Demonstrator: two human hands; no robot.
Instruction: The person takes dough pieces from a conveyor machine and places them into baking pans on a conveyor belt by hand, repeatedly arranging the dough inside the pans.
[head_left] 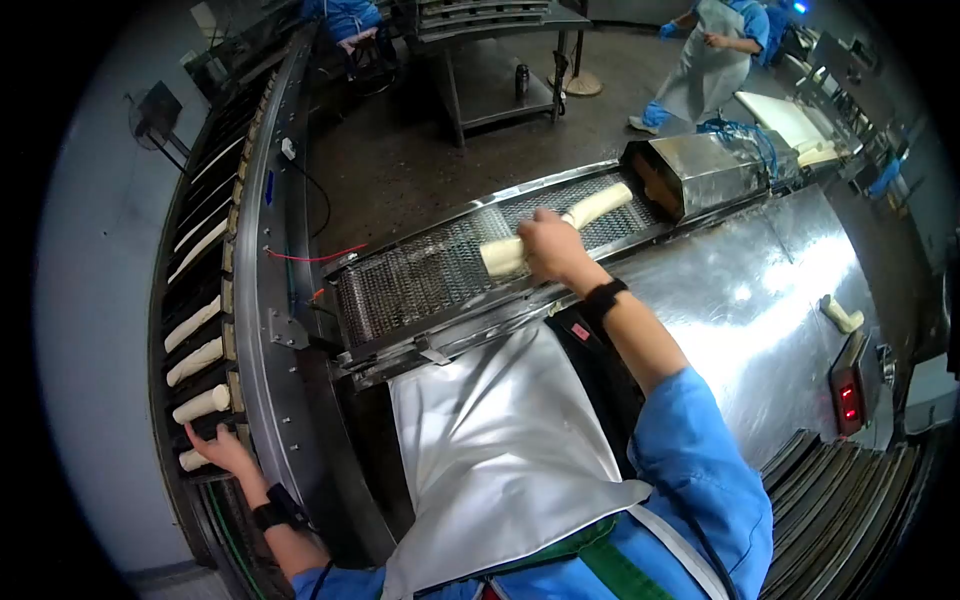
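My right hand (550, 244) is closed on a pale dough roll (502, 257) above the metal mesh conveyor (400, 287). Another roll (602, 204) lies on the mesh just beyond this hand. At the far left, my left hand (222, 448) reaches over the slotted line (262, 330), its fingers apart. It lies over a roll (193, 459) in one slot, partly hidden by the hand, and its index finger points toward a thicker roll (203, 404) in the slot above. Whether the fingers touch either roll is hard to tell.
More rolls (193, 323) lie in slots farther up the line. A metal housing (700, 170) covers the conveyor's right end. On the steel table (740, 300) are a small dough piece (842, 315) and a red digital display (849, 402). One co-worker (710, 50) walks at the back right.
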